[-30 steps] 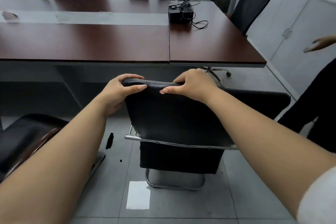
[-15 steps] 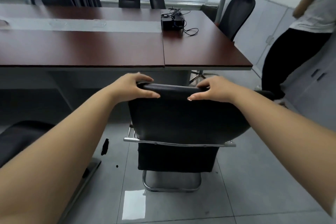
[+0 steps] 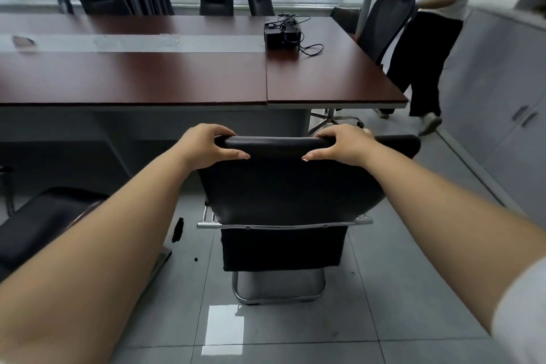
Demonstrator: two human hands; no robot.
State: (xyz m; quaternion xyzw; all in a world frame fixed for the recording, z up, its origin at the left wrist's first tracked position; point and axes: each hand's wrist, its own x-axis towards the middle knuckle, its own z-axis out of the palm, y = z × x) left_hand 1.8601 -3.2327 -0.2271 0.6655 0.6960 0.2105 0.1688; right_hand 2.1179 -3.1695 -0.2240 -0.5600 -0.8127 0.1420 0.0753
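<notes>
A black leather chair (image 3: 283,186) with a chrome sled frame stands on the grey tiled floor, its back towards me, in front of a long dark red conference table (image 3: 177,80). My left hand (image 3: 208,143) grips the top edge of the backrest at its left end, fingers curled over the far side and thumb on the near side. My right hand (image 3: 344,143) grips the same edge further right in the same way. The chair's seat is hidden behind its backrest.
A second black chair (image 3: 44,224) stands at my lower left. A black device with cables (image 3: 283,32) lies on the table. At the right, a person in black trousers (image 3: 425,47) walks beside a mesh office chair (image 3: 384,23) and grey cabinets (image 3: 502,103).
The chair has straightened to face the table squarely, and both my hands have kept their grip on the backrest. The person at the right has walked further away along the cabinets.
</notes>
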